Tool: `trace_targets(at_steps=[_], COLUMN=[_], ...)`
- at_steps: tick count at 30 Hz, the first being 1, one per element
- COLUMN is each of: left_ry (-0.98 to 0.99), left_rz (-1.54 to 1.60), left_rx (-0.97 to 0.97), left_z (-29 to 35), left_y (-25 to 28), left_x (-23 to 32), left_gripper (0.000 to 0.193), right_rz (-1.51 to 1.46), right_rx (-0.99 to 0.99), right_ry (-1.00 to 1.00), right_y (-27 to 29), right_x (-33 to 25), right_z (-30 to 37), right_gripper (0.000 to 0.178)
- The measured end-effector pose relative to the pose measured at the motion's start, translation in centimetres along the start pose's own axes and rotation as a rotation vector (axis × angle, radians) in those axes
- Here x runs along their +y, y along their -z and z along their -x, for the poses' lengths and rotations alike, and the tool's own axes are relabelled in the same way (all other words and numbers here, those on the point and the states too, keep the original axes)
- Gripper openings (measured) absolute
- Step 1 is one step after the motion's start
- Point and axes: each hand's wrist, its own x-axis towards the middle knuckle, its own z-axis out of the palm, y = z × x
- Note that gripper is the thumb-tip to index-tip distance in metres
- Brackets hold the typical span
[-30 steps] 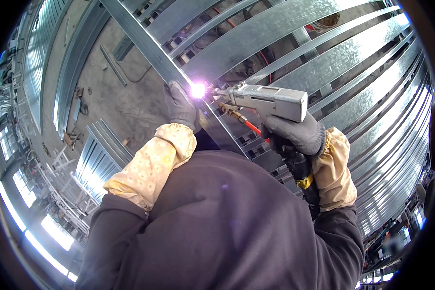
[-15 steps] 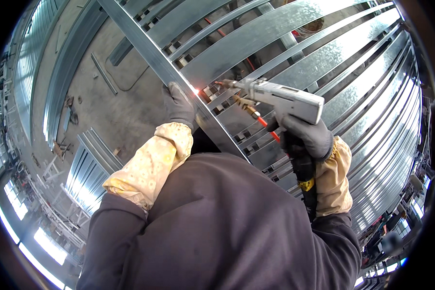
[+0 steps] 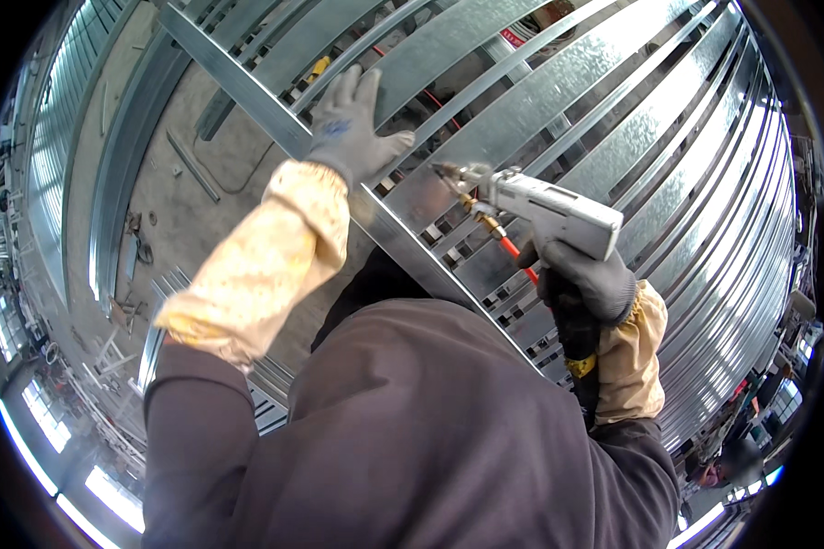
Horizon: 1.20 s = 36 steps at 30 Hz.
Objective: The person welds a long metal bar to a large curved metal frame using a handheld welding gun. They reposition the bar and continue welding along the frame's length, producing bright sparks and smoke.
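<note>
My right hand (image 3: 588, 282), in a dark grey glove, is wrapped round the grip of a silver-white welding gun (image 3: 549, 206). The gun's nozzle points left, over the slats near the edge beam, and no glow shows at its tip. A red hose (image 3: 511, 249) with brass fittings runs beneath the barrel. My left hand (image 3: 350, 123), gloved in grey, has its fingers spread and holds nothing. It is over the long galvanized edge beam (image 3: 238, 87) and the ends of the flat metal slats (image 3: 494, 110); whether it touches them I cannot tell.
Rows of metal slats curve away to the right. On the left, long metal profiles (image 3: 133, 156) lie on the concrete floor (image 3: 178, 101), with a thin bar (image 3: 192, 165) near them. A yellow object (image 3: 319, 68) shows between slats. Another person (image 3: 737, 465) appears blurred at the lower right.
My left hand has left the side of the edge beam, moved farther away and spread its fingers. The bright weld glow has gone. The welding gun has shifted slightly right and nearer.
</note>
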Motion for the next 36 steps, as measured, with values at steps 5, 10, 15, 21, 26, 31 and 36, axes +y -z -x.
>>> trace_targets(at_steps=[5, 10, 15, 21, 26, 31, 36], left_ry=[-0.091, -0.173, -0.155, -0.079, -0.108, -0.119, -0.133], left_rz=[-0.334, -0.448, -0.500, -0.543, -0.510, -0.505, -0.499], left_rx=[-0.232, -0.244, -0.303, -0.401, -0.339, -0.309, -0.240], left_z=[-5.1, -6.1, -6.8, -7.2, -7.3, -7.5, -6.7], left_y=[-0.3, -1.1, -0.9, 0.6, 0.2, -0.5, -0.1], left_x=[3.4, 3.2, 4.1, 6.8, 6.0, 5.7, 4.5], left_gripper=[0.130, 0.128, 0.130, 0.131, 0.131, 0.133, 0.134], right_rz=[0.146, 0.223, 0.137, 0.075, 0.018, 0.071, 0.132], right_rx=[-0.142, -0.207, -0.267, -0.346, -0.413, -0.449, -0.535], right_ry=[-0.201, -0.110, -0.163, -0.023, 0.001, -0.069, -0.067], right_y=[0.4, 1.2, 1.8, 2.1, 1.8, 1.5, 1.2], right_x=[0.1, 1.4, 1.7, 2.6, 1.6, 1.3, 1.0], right_z=[0.2, -1.5, -3.7, -7.5, -9.7, -11.2, -11.7], right_gripper=[0.043, 0.050, 0.049, 0.041, 0.038, 0.040, 0.039])
